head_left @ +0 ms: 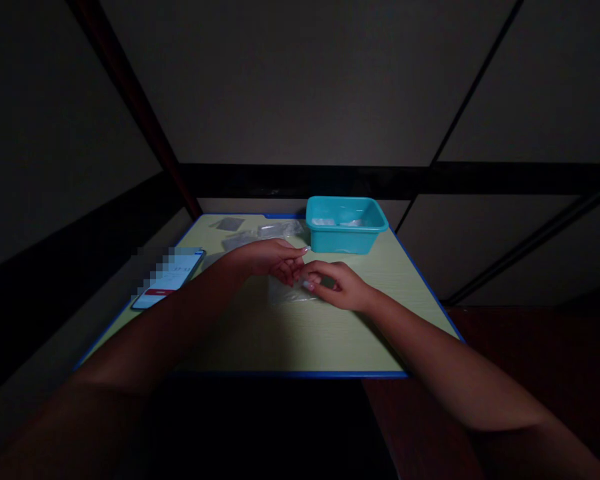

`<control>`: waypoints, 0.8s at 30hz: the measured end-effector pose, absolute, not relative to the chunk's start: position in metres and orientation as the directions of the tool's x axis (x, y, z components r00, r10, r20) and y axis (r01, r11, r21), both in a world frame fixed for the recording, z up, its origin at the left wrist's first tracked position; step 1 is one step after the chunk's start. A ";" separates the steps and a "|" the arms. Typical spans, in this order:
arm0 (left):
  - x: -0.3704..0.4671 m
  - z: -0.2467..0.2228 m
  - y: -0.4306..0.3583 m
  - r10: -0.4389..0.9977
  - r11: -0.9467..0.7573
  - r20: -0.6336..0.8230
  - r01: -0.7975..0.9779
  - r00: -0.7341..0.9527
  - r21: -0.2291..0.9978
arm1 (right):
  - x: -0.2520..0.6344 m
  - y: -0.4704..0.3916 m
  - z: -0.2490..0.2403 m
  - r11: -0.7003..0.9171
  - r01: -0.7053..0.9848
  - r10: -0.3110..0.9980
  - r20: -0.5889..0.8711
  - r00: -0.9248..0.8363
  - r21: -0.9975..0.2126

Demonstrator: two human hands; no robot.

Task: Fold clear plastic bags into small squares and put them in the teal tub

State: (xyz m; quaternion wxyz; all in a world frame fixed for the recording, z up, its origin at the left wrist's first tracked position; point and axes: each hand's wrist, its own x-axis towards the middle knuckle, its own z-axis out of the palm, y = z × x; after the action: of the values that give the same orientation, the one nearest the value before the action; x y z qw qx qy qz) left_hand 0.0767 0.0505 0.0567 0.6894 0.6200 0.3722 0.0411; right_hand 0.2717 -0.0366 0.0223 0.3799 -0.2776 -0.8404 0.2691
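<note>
Over the middle of the table, my left hand [279,259] has its fingers curled inward and its thumb stretched towards the teal basket. What those fingers hold, if anything, is hidden. Close against it, my right hand [339,285] pinches with thumb and forefinger at the top of a clear plastic bag [286,293]. The bag looks flat and see-through, its upper part covered by the fingers. More clear plastic bags [280,229] lie behind my left hand, partly hidden by the wrist.
The teal basket [344,240] stands at the back right with some clear plastic inside. A phone [167,279] with a lit screen lies at the left edge. A small grey flat piece [231,224] is at the back left. The table [290,347] has a blue rim; walls stand behind and left.
</note>
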 end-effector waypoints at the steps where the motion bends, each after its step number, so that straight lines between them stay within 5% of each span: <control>1: 0.077 0.057 0.049 0.519 0.225 -0.462 0.407 0.719 0.885 | 0.271 -0.036 0.022 0.697 0.262 0.673 0.481 -0.561 -0.668; 14: 0.079 0.056 0.037 0.595 0.174 -0.387 0.356 0.704 0.918 | 0.271 -0.037 0.021 0.578 0.350 0.780 0.372 -0.503 -0.737; 19: 0.067 0.049 0.046 0.832 -0.093 -0.101 0.317 0.545 0.944 | 0.271 -0.034 0.020 0.501 0.335 0.831 0.336 -0.443 -0.798; 24: 0.044 0.034 0.063 0.862 -0.253 0.076 0.295 0.502 0.921 | 0.273 -0.033 0.018 0.483 0.335 0.844 0.328 -0.424 -0.809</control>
State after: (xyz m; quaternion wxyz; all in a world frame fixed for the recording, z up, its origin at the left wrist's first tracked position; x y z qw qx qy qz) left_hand 0.0436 0.0626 0.0340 0.4657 0.7308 0.3955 0.3043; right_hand 0.2732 -0.0327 0.0180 0.3778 -0.3811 -0.7737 0.3367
